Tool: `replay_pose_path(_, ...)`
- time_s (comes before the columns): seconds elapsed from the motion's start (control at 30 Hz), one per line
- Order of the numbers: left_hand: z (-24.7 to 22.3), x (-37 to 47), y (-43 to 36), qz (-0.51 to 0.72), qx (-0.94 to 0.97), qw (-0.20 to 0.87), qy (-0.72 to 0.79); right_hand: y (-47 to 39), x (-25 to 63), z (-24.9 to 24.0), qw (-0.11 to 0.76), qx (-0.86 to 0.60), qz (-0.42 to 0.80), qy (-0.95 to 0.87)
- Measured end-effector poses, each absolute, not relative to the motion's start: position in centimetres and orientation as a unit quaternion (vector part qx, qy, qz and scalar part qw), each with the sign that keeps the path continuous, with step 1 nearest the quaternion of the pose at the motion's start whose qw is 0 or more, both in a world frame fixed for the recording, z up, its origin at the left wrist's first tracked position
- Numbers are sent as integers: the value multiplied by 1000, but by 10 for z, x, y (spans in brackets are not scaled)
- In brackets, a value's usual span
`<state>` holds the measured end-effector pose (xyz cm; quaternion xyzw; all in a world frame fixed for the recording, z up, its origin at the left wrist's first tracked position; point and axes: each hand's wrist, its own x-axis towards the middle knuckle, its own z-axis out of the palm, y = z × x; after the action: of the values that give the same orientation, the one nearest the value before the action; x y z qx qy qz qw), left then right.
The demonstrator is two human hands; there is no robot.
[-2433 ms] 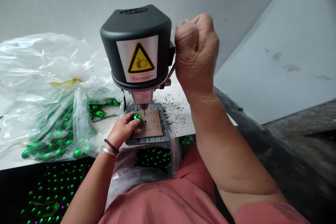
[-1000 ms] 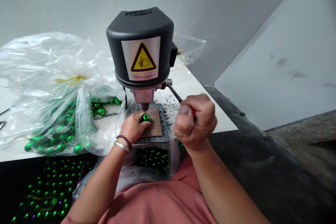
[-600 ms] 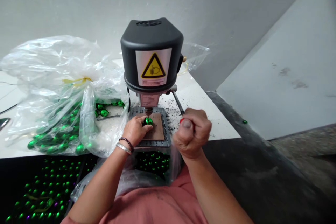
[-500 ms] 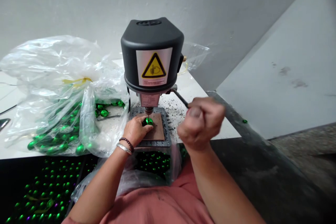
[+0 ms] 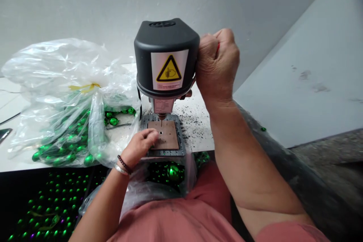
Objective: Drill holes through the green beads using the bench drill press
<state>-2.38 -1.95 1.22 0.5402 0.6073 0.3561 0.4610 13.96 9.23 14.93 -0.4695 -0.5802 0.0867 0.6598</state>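
A small black drill press (image 5: pixel 167 56) stands in front of me, its drill bit (image 5: pixel 161 122) raised above a brown pad (image 5: pixel 170 140) with a dark hole. My left hand (image 5: pixel 143 141) rests at the pad's left edge with curled fingers. What lies inside them, if anything, is hidden. My right hand (image 5: pixel 218 66) is a fist beside the press head, closed around the feed lever, whose grip is covered by the fingers. Below the front edge of the base, a shiny green ball (image 5: pixel 172 172) shows larger than the green balls around it.
On the left of the white table (image 5: pixel 200 113) lies a clear plastic bag (image 5: pixel 53 68) of green balls, tied with yellow ribbon. Dark shavings are scattered beside the base (image 5: pixel 181 147). More green balls (image 5: pixel 51 198) fill a dark area below. One ball (image 5: pixel 263 129) lies at the right.
The green ball my left hand held under the bit is off the pad. My left hand moved down and left. My right hand swung up with the lever, and the bit rose.
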Motion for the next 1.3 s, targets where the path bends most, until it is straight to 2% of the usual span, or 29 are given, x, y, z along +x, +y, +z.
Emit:
replay_pose_path(0.13, 8, -24, -11, 462, 345, 575, 580, 93, 141, 149, 664, -458, 89, -585)
replay_pose_path(0.4, 10, -28, -11, 514, 221, 656, 507, 92, 139, 152, 659, -465, 106, -581)
replay_pose_path(0.5, 5, -26, -10, 487, 294, 617, 544, 93, 139, 151, 660, -464, 106, -581)
replay_pose_path(0.7, -3, -24, -3, 372, 526, 385, 661, 94, 140, 148, 679, -421, 91, -594)
replay_pose_path(0.83, 3, -21, -2, 286, 608, 299, 678, 93, 140, 147, 671, -433, 100, -593)
replay_pose_path(1.0, 7, -19, -1, 261, 640, 261, 674, 93, 141, 148, 678, -416, 97, -598)
replay_pose_path(1.3, 4, -20, 5, 244, 655, 264, 665, 93, 142, 146, 704, -376, 111, -592)
